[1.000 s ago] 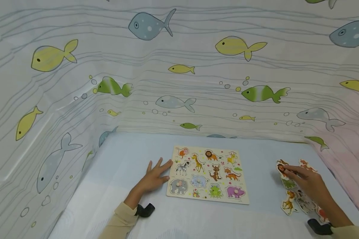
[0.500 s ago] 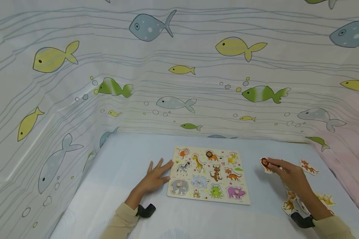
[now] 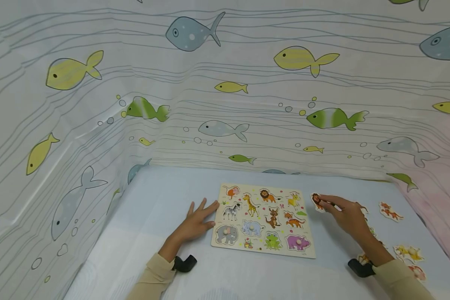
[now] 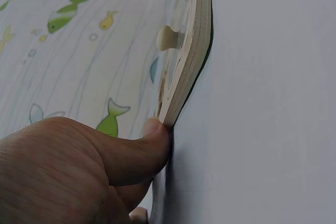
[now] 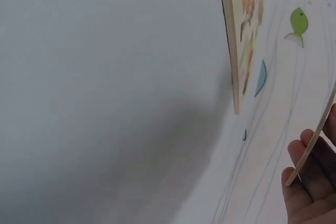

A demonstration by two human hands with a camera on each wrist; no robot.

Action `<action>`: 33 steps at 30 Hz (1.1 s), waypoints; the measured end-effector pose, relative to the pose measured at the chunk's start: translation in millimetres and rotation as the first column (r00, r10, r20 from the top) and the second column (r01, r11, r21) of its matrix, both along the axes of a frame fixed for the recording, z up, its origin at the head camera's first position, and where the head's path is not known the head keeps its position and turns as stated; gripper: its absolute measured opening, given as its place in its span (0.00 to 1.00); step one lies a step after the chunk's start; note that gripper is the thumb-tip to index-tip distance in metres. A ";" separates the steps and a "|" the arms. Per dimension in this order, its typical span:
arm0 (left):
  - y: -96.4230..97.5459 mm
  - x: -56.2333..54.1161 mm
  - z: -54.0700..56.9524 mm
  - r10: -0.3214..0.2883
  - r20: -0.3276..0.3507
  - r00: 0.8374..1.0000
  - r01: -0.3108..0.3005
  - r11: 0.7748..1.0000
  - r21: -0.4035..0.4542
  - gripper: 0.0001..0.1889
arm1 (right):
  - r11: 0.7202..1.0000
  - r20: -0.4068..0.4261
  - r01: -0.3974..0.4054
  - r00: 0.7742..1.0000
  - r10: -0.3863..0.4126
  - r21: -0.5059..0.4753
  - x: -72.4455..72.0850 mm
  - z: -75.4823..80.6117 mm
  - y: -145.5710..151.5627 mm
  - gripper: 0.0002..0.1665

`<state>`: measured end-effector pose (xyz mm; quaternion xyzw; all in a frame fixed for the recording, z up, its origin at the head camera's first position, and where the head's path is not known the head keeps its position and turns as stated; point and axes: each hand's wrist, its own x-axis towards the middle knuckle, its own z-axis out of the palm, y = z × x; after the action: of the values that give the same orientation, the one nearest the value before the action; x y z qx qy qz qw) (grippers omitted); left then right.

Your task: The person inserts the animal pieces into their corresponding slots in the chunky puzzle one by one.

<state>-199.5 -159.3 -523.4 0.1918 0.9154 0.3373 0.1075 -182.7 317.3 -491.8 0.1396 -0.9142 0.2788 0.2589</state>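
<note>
Fingers of the right hand [image 3: 346, 213] pinch the lion piece [image 3: 316, 202] between thumb and fingertips; piece is tilted, just off the upper right edge of the puzzle board [image 3: 286, 252], not touching it. Left hand [image 3: 196, 221] has fingers spread, thumb tip against the board's left side per left wrist view. Elephant [image 3: 230, 238], rhino [image 3: 257, 229] and hippo [image 3: 304, 243] sit in the board, knobs up. Right of the right hand: orange animal piece [image 3: 390, 211], yellow piece [image 3: 408, 253], red piece [image 3: 418, 273]; others partly hidden by the forearm. Table [image 3: 165, 183] is pale blue, fish-print sheet [image 3: 195, 83] behind.
</note>
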 end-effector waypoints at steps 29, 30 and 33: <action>-0.3 0.1 0.2 -0.001 -0.019 1.000 0.001 1.000 0.007 0.34 | 0.997 0.211 -0.081 0.974 0.083 -0.019 -44.8 0.1 -77.7 0.16; -0.2 0.2 0.3 0.000 -0.020 1.000 0.001 1.000 0.010 0.34 | 0.996 0.206 -0.084 0.975 0.087 -0.022 -46.2 0.1 -79.8 0.17; 0.1 0.3 1.0 -0.002 -0.019 1.000 0.003 1.000 0.011 0.34 | 0.995 0.186 -0.095 0.978 0.098 -0.025 -50.0 -1.0 -85.1 0.17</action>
<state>-199.2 -159.2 -522.5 0.1968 0.9142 0.3405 0.0981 -232.7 232.2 -492.8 0.1549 -0.9243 0.3104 0.1593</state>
